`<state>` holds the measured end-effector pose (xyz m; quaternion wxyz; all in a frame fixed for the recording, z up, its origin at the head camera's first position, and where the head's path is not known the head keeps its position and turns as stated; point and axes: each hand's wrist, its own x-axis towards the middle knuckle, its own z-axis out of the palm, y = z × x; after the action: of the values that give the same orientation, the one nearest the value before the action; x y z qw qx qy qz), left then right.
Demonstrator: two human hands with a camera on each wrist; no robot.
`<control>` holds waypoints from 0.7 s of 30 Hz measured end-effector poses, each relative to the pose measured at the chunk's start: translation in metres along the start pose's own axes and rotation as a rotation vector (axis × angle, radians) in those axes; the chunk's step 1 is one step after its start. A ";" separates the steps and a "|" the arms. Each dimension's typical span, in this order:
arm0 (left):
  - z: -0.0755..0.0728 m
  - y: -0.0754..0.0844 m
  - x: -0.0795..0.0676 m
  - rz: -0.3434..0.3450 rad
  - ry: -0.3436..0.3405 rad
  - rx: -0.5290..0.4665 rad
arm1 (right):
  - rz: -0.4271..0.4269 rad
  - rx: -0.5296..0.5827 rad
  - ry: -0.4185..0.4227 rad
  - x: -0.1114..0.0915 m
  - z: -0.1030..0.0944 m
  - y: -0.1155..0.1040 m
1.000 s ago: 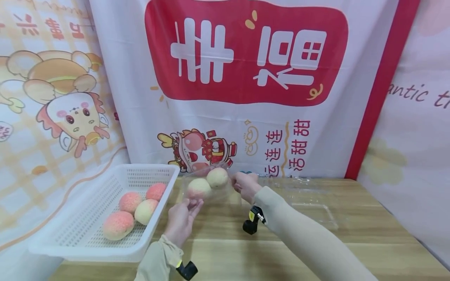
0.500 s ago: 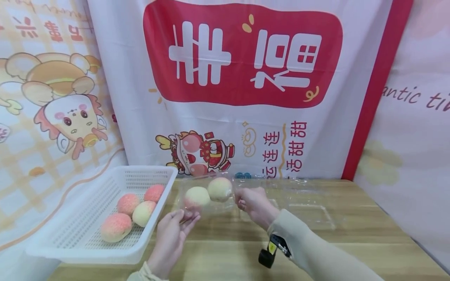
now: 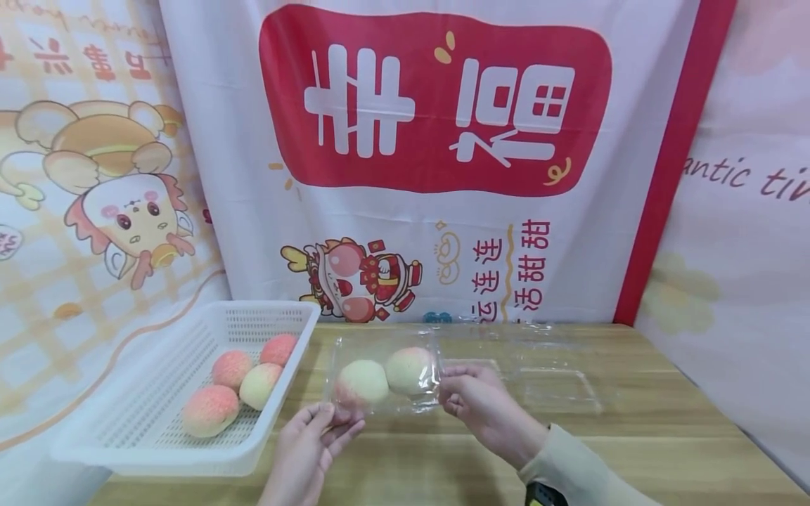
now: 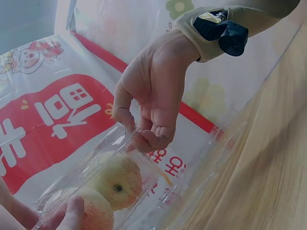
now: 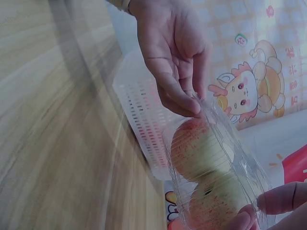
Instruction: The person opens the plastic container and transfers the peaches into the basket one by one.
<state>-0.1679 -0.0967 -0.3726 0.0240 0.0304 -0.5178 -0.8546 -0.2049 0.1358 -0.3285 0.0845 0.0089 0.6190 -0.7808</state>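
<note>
Both hands carry a clear plastic box over the table, with two peaches showing through its walls. My left hand pinches the box's near left corner between thumb and fingers. At the right end, my right hand grips the edge with curled fingers. In the left wrist view the right hand holds the upper end of the box, and a peach shows a dark stem hollow. The right wrist view has the left hand pinching the far corner, above a red-speckled peach.
To the left stands a white perforated basket holding several pink and cream peaches. More clear plastic packaging lies on the wooden table at right. A printed cloth hangs along the table's back edge.
The box with the two peaches has come nearer to me and turned more face-up. My right hand has moved down and right with it, while my left hand stays at the near left corner.
</note>
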 end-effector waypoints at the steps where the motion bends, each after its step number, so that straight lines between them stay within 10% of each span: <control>1: 0.000 -0.001 -0.001 -0.003 -0.003 0.004 | 0.002 0.000 0.003 -0.002 -0.001 0.001; 21: -0.002 -0.013 -0.006 -0.103 -0.192 0.184 | 0.090 0.187 0.030 -0.041 -0.042 0.029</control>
<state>-0.1618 -0.0922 -0.3846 -0.0724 -0.0227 -0.5917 -0.8026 -0.1636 0.1745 -0.3618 0.1090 0.0565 0.5437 -0.8302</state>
